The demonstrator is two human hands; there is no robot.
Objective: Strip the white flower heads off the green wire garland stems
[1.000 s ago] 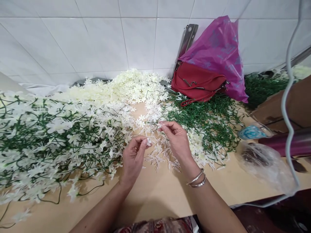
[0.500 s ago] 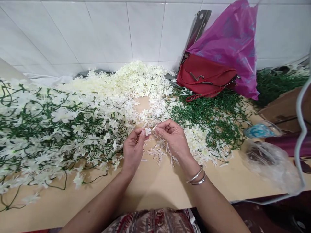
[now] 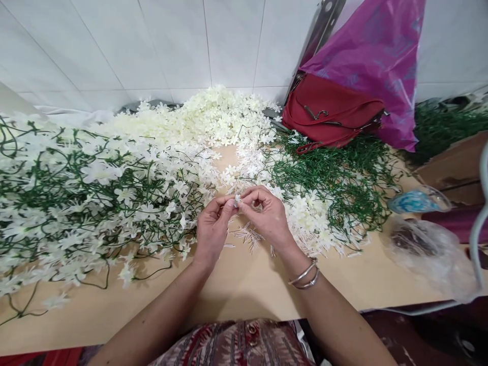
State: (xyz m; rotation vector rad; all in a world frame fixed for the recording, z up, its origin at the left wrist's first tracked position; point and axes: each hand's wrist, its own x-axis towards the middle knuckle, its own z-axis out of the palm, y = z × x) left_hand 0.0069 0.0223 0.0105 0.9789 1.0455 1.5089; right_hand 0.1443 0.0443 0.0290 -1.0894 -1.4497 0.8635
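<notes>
Pinched between the fingertips of my left hand [image 3: 214, 227] is a small white flower [image 3: 237, 200]. My right hand [image 3: 267, 216] meets it there with thumb and index finger pressed together at the flower; anything thinner in that pinch is too small to make out. Thin white stamen pieces [image 3: 248, 237] lie on the table [image 3: 244, 284] just below the hands. To the left spreads a big heap of white flowers on green stems [image 3: 102, 198]. Loose cream blossoms [image 3: 217, 114] are piled behind, and more white flowers [image 3: 310, 213] lie right of my right hand.
Green stems [image 3: 339, 173] lie at the right under a red bag [image 3: 331, 112]. A purple plastic bag [image 3: 373, 66] leans on the tiled wall [image 3: 171, 46]. Further right are a blue-and-white packet [image 3: 417, 201], a clear plastic bag [image 3: 430, 254], a cardboard box [image 3: 453, 162] and a pale cable [image 3: 475, 244].
My right hand has moved left, and its fingertips now meet my left hand's at the flower. The flower has turned and shows less of its face. The camera view has shifted slightly.
</notes>
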